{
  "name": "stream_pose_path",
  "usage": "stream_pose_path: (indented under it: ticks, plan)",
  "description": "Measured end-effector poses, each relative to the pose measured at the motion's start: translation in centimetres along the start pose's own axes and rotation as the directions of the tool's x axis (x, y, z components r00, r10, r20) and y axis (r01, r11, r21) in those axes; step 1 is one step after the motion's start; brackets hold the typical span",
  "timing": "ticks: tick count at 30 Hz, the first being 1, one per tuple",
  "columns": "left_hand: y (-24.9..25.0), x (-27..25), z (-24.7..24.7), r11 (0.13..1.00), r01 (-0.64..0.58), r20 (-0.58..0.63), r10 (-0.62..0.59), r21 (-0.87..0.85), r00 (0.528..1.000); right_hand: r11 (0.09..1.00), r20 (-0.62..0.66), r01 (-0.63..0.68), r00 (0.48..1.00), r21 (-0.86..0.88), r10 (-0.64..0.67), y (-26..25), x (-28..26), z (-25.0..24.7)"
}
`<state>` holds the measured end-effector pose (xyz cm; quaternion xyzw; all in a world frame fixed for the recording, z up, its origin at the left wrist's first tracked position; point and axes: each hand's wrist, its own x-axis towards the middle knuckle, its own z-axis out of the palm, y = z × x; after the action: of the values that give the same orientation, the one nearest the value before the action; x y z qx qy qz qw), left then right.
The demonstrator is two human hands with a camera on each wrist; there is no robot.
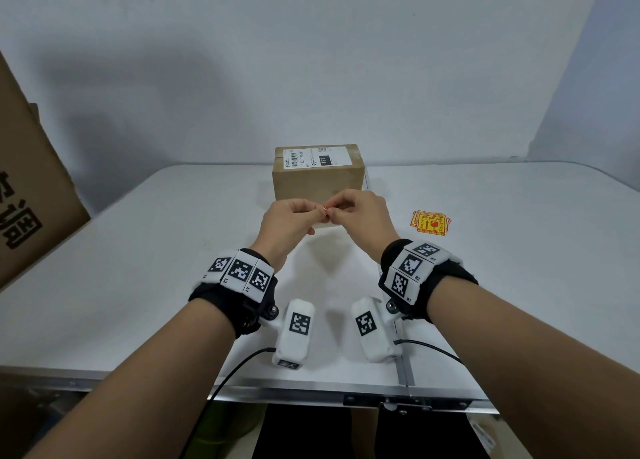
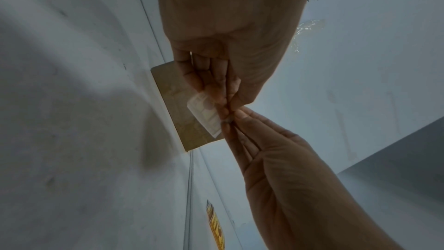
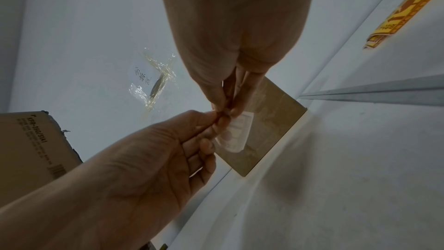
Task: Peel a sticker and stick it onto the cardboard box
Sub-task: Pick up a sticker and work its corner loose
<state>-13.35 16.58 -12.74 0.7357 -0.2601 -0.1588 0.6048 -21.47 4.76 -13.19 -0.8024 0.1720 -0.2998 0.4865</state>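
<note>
Both hands meet in the air in front of the brown cardboard box, which stands at the table's far middle with a white shipping label on top. My left hand and right hand pinch the same sticker between fingertips and thumbs; only its orange edge shows in the head view. The wrist views show the sticker's pale back side hanging below the fingers, with the box behind it. A stack of yellow and red stickers lies on the table to the right of the box.
The white folding table has a metal front edge and a seam running down its middle. A large cardboard carton leans at the left. A wall rises right behind the box; a taped plastic scrap is stuck on it.
</note>
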Motion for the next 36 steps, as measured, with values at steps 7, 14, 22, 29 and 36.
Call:
stream_pose_path:
  ticks: [7,14,22,29,36]
  plan:
    - [0.27,-0.02,0.00,1.000,-0.011,-0.006,0.011,0.024,1.000,1.000,-0.017,0.006,1.000,-0.010,-0.007,-0.05,0.10,-0.04]
    - [0.43,-0.28,0.24,0.998,-0.020,-0.027,0.022,0.054,0.999,1.000,-0.021,0.010,1.000,-0.026,-0.010,-0.18,-0.05,-0.19]
    - [0.84,-0.55,0.46,0.994,-0.020,-0.051,0.025,0.107,0.998,0.999,-0.019,0.000,1.000,-0.032,0.000,-0.11,-0.06,-0.30]
    - [0.77,-0.51,0.61,0.995,-0.023,-0.058,0.029,0.096,0.998,1.000,-0.020,-0.002,1.000,-0.013,0.001,-0.15,-0.09,-0.33]
    - [0.90,-0.48,0.56,0.994,-0.022,-0.074,0.030,0.108,0.997,0.999,0.006,-0.007,1.000,-0.053,0.007,-0.39,0.05,-0.68]
